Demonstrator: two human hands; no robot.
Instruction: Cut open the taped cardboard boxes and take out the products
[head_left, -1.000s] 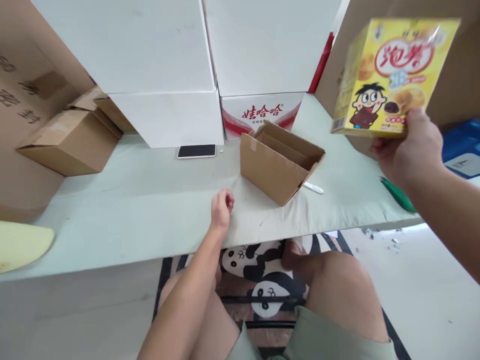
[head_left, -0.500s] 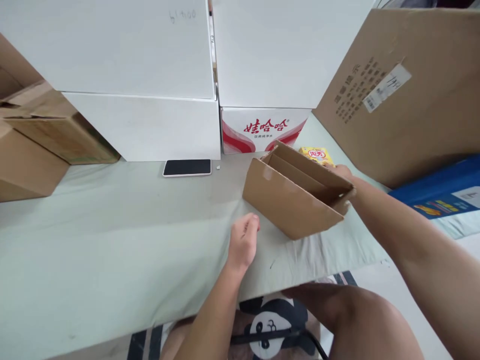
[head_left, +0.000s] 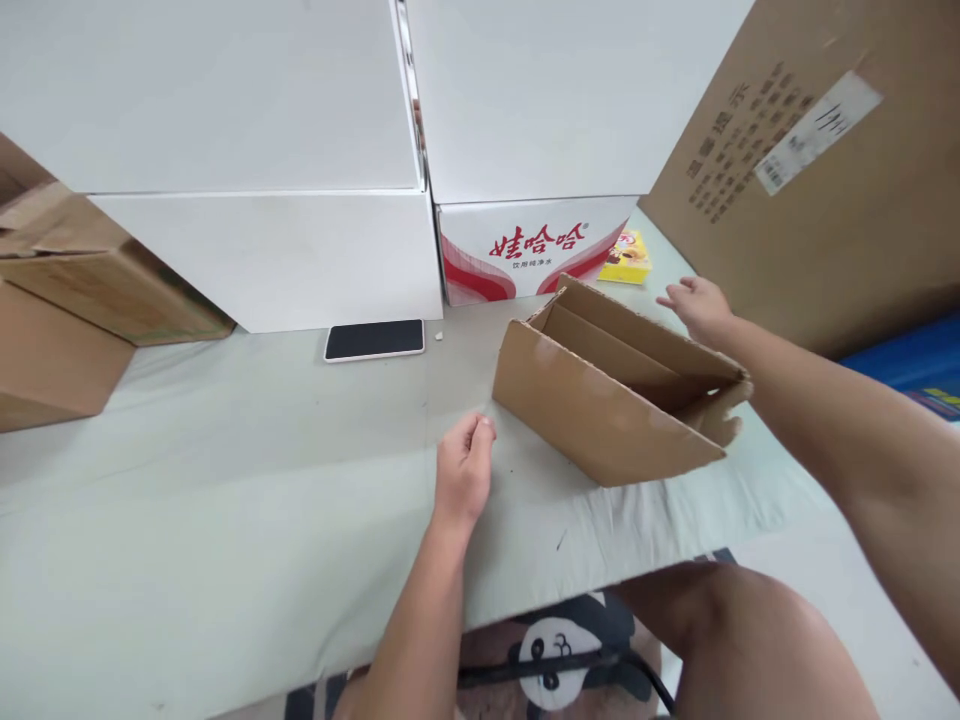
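Note:
My left hand rests in a loose fist low over the cloth, left of the open cardboard box, with nothing showing in it. The box stands at an angle, its top open and a cardboard flap or divider inside. Behind the box, my right hand has its fingers apart and holds nothing. A small yellow packet lies just beyond those fingers, apart from them, against the white carton with red lettering.
White cartons are stacked along the back. A phone lies before them, beside a tiny white scrap. Brown cartons stand at left. A large cardboard panel and a blue box are at right.
The yellow packet has moved back toward the lettered carton, and my right hand has come away from it. My left hand stays closed. The view has shifted a little.

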